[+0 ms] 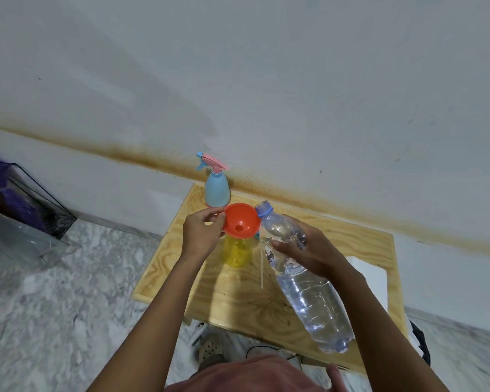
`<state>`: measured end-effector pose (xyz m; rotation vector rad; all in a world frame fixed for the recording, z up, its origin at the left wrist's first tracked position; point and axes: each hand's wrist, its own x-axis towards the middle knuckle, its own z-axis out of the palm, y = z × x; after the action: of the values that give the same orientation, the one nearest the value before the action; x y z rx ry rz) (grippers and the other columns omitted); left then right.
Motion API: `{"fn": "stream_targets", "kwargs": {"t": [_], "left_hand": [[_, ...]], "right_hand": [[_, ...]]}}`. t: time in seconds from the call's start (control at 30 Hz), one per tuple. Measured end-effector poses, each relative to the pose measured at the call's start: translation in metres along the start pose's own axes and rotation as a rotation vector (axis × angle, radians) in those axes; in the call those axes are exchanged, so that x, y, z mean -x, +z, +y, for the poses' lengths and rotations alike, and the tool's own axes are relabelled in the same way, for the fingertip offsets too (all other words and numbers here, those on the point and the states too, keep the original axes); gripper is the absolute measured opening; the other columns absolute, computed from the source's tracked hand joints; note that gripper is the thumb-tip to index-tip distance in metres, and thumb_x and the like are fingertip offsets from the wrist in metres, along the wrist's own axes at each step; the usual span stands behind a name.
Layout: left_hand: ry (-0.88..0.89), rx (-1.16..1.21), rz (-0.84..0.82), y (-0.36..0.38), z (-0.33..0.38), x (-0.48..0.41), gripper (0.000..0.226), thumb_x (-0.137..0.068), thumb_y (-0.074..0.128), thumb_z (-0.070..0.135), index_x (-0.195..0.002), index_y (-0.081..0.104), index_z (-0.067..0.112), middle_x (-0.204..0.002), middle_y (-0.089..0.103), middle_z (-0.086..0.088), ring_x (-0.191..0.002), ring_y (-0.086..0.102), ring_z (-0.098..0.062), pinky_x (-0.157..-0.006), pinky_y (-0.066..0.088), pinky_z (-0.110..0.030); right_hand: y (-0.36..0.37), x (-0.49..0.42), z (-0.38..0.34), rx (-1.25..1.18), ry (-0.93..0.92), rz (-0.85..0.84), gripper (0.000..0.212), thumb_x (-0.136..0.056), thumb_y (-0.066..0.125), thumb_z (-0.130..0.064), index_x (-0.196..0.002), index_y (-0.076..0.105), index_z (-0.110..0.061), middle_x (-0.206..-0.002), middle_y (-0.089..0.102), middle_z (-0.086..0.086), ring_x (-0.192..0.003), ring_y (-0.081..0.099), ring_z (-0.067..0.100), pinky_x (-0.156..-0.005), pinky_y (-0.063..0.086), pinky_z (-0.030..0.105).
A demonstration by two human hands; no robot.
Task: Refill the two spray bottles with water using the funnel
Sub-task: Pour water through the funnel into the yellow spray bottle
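Left hand [203, 233] pinches the rim of the orange funnel [241, 220], which sits in the neck of the yellow spray bottle [237, 251] on the table [351, 241]. Right hand [309, 250] grips the water bottle [309, 292], tilted, open mouth just beside the funnel rim, and we see no stream. We judge the first fill is starting: next, tip slowly and hold the funnel steady. The blue spray bottle [217, 190] stands behind, trigger head on.

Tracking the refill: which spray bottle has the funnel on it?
The yellow bottle in front, topped by the orange funnel; the blue bottle behind has its pink sprayer on.
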<state>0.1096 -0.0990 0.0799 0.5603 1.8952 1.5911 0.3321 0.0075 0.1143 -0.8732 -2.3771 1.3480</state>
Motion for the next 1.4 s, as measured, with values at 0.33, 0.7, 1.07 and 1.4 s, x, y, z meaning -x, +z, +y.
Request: {"fn": "stream_targets", "kwargs": {"t": [0.33, 0.7, 1.07, 1.4], "left_hand": [[-0.017, -0.01, 0.004, 0.0, -0.004, -0.003, 0.02, -0.093, 0.067, 0.013, -0.111, 0.075, 0.012, -0.091, 0.068, -0.008, -0.085, 0.074, -0.025, -0.073, 0.063, -0.036], [-0.01, -0.005, 0.006, -0.001, -0.003, -0.003, 0.02, -0.093, 0.067, 0.012, -0.111, 0.075, 0.011, -0.089, 0.068, -0.006, -0.08, 0.072, -0.018, -0.069, 0.063, -0.031], [-0.005, -0.001, -0.002, -0.002, -0.002, -0.002, 0.02, -0.093, 0.068, 0.011, -0.111, 0.075, 0.011, -0.085, 0.068, -0.005, -0.077, 0.073, -0.017, -0.067, 0.063, -0.029], [-0.002, -0.011, -0.004, -0.002, -0.002, -0.001, 0.021, -0.093, 0.067, 0.012, -0.113, 0.075, 0.011, -0.09, 0.069, -0.007, -0.079, 0.073, -0.017, -0.068, 0.063, -0.03]], "right_hand": [[0.001, -0.004, 0.0, -0.008, 0.036, -0.122, 0.049, -0.089, 0.068, -0.048, -0.136, 0.054, -0.039, -0.096, 0.075, -0.009, -0.08, 0.073, 0.014, -0.072, 0.061, 0.033], [-0.003, -0.009, -0.011, 0.009, 0.101, -0.197, 0.029, -0.092, 0.068, -0.037, -0.12, 0.06, -0.035, -0.071, 0.07, -0.027, -0.063, 0.066, -0.004, -0.061, 0.049, 0.019], [-0.007, -0.008, -0.02, 0.011, 0.105, -0.206, 0.014, -0.091, 0.068, -0.04, -0.102, 0.062, -0.045, -0.075, 0.07, -0.026, -0.068, 0.066, -0.004, -0.068, 0.048, 0.023], [-0.008, -0.004, -0.022, -0.034, 0.108, -0.201, 0.021, -0.09, 0.07, -0.039, -0.108, 0.061, -0.044, -0.072, 0.071, -0.02, -0.067, 0.068, 0.002, -0.065, 0.054, 0.026]]}}
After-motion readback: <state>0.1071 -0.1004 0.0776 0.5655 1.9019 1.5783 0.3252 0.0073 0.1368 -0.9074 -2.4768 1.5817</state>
